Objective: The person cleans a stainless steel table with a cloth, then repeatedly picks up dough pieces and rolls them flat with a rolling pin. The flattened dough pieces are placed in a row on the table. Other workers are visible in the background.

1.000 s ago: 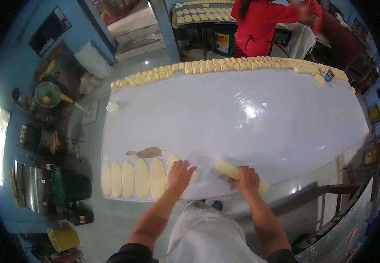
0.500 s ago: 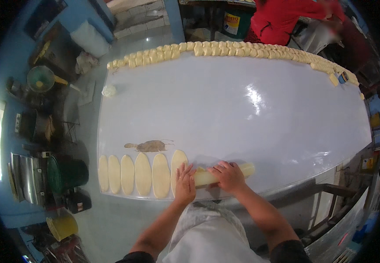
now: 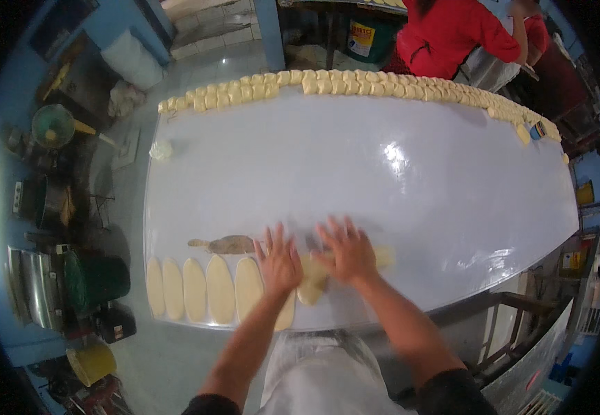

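My left hand (image 3: 279, 263) and my right hand (image 3: 348, 256) lie palm down with fingers spread. Both are slightly blurred. Under and beside them is a pale yellowish rolling pin (image 3: 384, 258); its right end shows past my right hand. A dough piece (image 3: 311, 288) sticks out beneath the pin on the near side, its far part hidden. To the left, several flattened oval dough pieces (image 3: 220, 290) lie in a row along the near table edge. My left forearm covers part of the last oval (image 3: 285, 312).
Several dough rolls (image 3: 355, 86) line the table's far edge. A white lump (image 3: 161, 149) sits at the left edge, and a small blue container (image 3: 537, 130) at the far right. A brown patch (image 3: 232, 245) marks the white tabletop (image 3: 452, 187). A person in red (image 3: 445, 38) works beyond the table.
Both my hands have moved away from me over the table, fingers now more spread. The rolling pin has rolled away from me, and dough shows on its near side.
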Demonstrator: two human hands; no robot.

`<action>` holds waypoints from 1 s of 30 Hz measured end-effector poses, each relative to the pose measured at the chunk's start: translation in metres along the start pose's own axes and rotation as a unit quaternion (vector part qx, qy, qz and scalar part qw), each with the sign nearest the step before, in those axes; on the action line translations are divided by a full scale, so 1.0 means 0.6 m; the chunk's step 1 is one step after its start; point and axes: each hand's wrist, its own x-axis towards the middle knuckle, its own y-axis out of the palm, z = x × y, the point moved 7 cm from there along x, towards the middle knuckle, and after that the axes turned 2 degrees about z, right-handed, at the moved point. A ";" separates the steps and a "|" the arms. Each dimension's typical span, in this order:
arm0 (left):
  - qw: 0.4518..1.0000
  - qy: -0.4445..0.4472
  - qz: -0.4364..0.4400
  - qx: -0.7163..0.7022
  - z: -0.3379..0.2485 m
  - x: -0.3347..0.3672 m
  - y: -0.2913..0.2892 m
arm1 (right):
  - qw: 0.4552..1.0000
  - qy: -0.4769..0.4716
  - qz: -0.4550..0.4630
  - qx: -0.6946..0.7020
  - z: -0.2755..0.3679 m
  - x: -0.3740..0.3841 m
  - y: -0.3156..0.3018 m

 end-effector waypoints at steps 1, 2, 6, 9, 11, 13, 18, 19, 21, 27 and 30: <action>0.999 -0.012 -0.037 0.011 0.003 0.049 -0.017 | 0.999 0.035 -0.011 -0.005 -0.005 0.041 -0.019; 0.998 -0.012 -0.057 0.004 0.005 0.085 -0.032 | 0.999 0.044 -0.018 0.003 0.002 0.048 -0.025; 0.998 -0.006 -0.061 0.013 0.005 0.121 -0.037 | 0.996 0.038 -0.075 -0.025 0.030 0.003 -0.012; 0.999 0.018 0.003 0.029 -0.026 0.034 -0.018 | 0.998 0.010 -0.047 -0.049 0.049 -0.096 0.031; 0.998 0.026 0.054 0.015 -0.037 -0.061 -0.019 | 0.998 -0.003 -0.053 -0.027 0.060 -0.158 0.054; 0.996 0.025 0.090 0.005 -0.043 -0.147 -0.023 | 0.997 -0.031 -0.065 -0.017 0.077 -0.213 0.058; 0.991 0.003 0.128 0.026 -0.062 -0.314 -0.050 | 0.992 -0.102 -0.049 -0.051 0.092 -0.291 0.063; 0.991 0.005 0.130 0.027 -0.068 -0.334 -0.056 | 0.995 -0.093 -0.012 -0.034 0.083 -0.291 0.066; 0.988 -0.010 0.149 0.026 -0.075 -0.352 -0.071 | 0.994 -0.080 0.069 0.005 0.075 -0.287 0.072; 0.994 -0.024 0.105 0.026 -0.033 -0.219 -0.038 | 0.998 -0.032 0.049 0.030 0.053 -0.163 0.017; 0.995 0.009 0.037 0.088 -0.002 -0.058 -0.013 | 0.998 -0.029 0.043 -0.031 0.036 -0.081 0.006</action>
